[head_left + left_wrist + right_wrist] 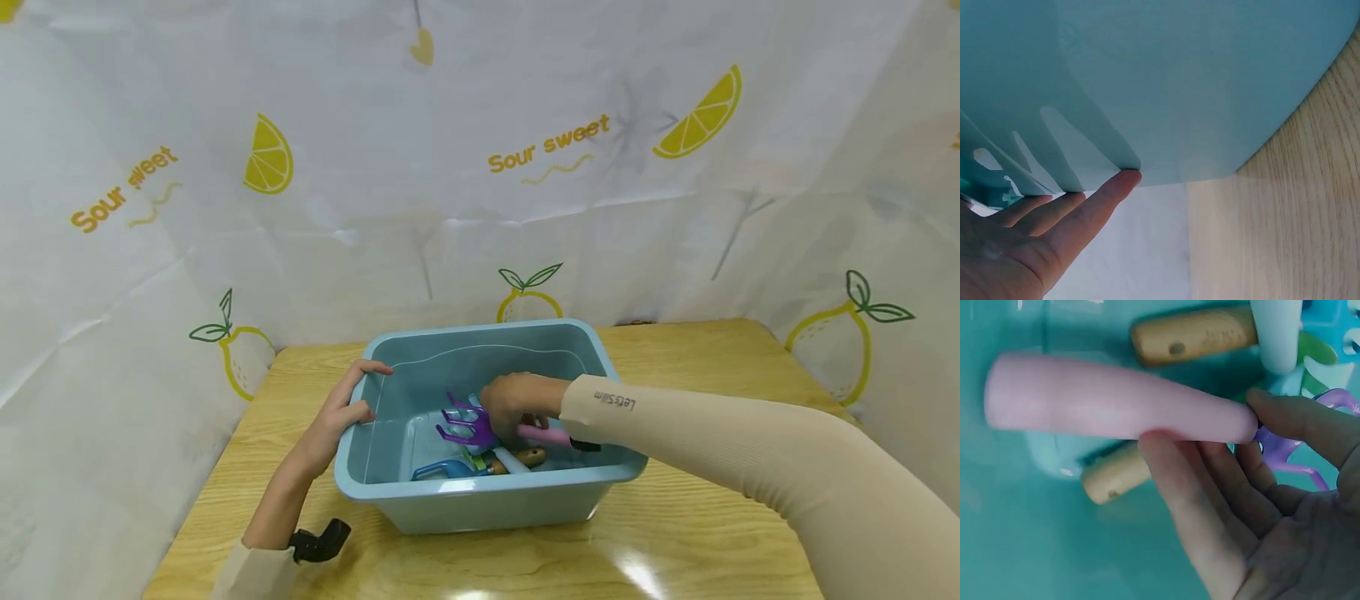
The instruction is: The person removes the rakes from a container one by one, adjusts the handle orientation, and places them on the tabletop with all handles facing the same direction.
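Right hand (517, 404) pinches pink-handled rake (478, 427) inside tub (487, 505), lower centre of head frame; left hand (332, 423) grips tub's left side. Best, I'd say: pinch firm, rake eased clear of other tools (531, 457), tub braced against sliding on tabletop (697, 517).

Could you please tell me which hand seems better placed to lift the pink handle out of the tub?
Probably the right hand: it is inside the tub, holding the pink handle. The left hand rests on the rim, away from the handle, and could steady the tub.
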### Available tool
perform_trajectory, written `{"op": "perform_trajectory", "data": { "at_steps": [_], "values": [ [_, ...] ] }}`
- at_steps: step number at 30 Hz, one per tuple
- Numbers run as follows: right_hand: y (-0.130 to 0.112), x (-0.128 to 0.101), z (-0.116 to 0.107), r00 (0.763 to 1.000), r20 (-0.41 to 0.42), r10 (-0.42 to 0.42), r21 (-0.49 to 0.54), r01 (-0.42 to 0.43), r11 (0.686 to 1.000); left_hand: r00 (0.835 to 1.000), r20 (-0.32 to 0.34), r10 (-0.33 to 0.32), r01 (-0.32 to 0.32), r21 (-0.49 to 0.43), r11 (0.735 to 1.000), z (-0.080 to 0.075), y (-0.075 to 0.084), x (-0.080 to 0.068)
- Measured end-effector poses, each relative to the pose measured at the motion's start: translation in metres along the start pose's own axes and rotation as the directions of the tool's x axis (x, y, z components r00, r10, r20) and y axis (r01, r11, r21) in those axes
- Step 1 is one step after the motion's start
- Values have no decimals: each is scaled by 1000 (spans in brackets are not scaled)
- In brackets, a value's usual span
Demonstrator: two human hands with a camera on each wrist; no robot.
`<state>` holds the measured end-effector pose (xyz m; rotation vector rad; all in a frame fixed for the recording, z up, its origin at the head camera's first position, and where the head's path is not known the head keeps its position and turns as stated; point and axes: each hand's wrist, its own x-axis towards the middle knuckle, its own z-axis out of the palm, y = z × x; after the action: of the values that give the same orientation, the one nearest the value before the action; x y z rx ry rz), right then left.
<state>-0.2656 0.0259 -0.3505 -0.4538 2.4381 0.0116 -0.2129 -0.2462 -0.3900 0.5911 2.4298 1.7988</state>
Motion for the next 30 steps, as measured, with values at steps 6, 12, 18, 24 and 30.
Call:
{"op": "perform_trajectory", "data": {
  "at_steps": [6,12,18,24,30],
  "values": [
    [-1,0,-10,998,-49,-47,-97,42,994,1000,-2,-7,7,-6,1000,0,0,0],
    [-2,2,-20,995,-58,-77,-79,72,994,1000,-8,-15,15,-6,1000,0,-1,-1],
    [-3,4,-28,991,-36,-132,12,133,991,1000,-9,-17,17,3,1000,0,-1,-1],
    [0,0,-35,982,-33,-188,77,190,979,1000,-5,19,-19,49,999,1,1,0],
    [6,-4,-43,969,-35,-245,175,247,953,1000,-13,14,-14,43,999,1,1,0]
  ]
}}
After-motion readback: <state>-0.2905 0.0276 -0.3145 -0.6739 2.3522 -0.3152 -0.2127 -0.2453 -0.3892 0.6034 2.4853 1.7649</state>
